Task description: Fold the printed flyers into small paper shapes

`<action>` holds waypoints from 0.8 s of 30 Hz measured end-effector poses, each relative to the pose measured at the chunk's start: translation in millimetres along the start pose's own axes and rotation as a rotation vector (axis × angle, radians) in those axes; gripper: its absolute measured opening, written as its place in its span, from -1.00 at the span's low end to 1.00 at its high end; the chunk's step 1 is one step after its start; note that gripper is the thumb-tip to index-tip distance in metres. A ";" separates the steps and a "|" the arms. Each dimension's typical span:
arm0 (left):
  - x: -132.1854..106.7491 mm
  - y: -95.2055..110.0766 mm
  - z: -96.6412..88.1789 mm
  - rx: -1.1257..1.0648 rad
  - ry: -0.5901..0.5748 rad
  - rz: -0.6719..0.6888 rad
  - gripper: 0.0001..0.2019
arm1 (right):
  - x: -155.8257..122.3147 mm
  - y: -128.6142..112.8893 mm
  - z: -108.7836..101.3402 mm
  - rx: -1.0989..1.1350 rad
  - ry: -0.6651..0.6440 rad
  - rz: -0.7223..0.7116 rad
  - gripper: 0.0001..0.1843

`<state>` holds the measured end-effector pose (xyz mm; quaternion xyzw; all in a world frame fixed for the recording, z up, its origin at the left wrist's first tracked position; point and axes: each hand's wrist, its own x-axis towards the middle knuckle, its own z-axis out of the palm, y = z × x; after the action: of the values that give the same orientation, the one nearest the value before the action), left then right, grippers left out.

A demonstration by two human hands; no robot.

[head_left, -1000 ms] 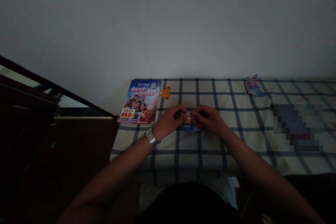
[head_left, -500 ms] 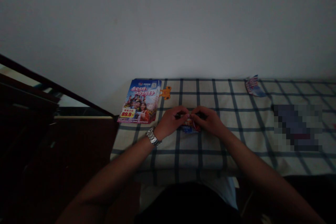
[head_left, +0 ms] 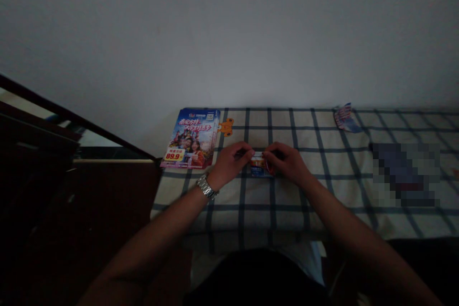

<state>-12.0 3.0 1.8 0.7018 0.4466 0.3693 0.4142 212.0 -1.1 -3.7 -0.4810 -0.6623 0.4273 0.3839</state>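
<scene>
Between my hands is a small folded piece of printed paper (head_left: 257, 170), blue with red and orange parts, much like the flyers in the stack. My left hand (head_left: 234, 161), with a metal watch (head_left: 207, 187) at its wrist, pinches the paper's upper left corner. On the other side, my right hand (head_left: 286, 162) has its thumb and fingers closed on the upper right edge. Part of the paper's right side is covered by the right fingers. It is held low over the checked cloth (head_left: 229, 210).
A stack of flyers (head_left: 193, 138) lies left of my hands, beside an orange bear-shaped piece (head_left: 225, 127). Further right are a folded paper piece (head_left: 346, 118) and a blurred-out dark object (head_left: 405, 174). A wall (head_left: 265, 38) stands behind; a dark rail (head_left: 79, 119) slants at left.
My hands have moved slightly apart, with the thumbs no longer meeting. More of the folded paper's upper edge now shows between them.
</scene>
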 end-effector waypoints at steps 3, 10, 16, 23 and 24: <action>-0.3 1.9 -1.4 0.002 0.014 -0.005 -0.72 | 0.6 -1.9 -0.3 0.034 -0.002 0.022 -0.69; -0.6 2.0 -2.5 -0.004 0.056 -0.026 -0.74 | 2.5 2.4 -6.2 0.002 0.047 -0.009 -0.66; -0.9 1.2 -0.4 0.019 0.035 -0.005 -0.74 | 1.7 1.2 -8.3 -0.082 0.049 0.000 -0.61; -0.9 2.8 -1.7 0.050 0.009 -0.004 -0.74 | 1.7 1.9 -8.0 -0.098 0.037 -0.012 -0.65; -0.5 3.0 -2.1 0.053 0.013 -0.008 -0.74 | 2.0 2.9 -8.1 -0.092 0.041 -0.009 -0.66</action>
<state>-13.0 2.3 5.2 0.7082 0.4617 0.3604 0.3941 219.9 2.9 -3.4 -0.5036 -0.6755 0.3846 0.3770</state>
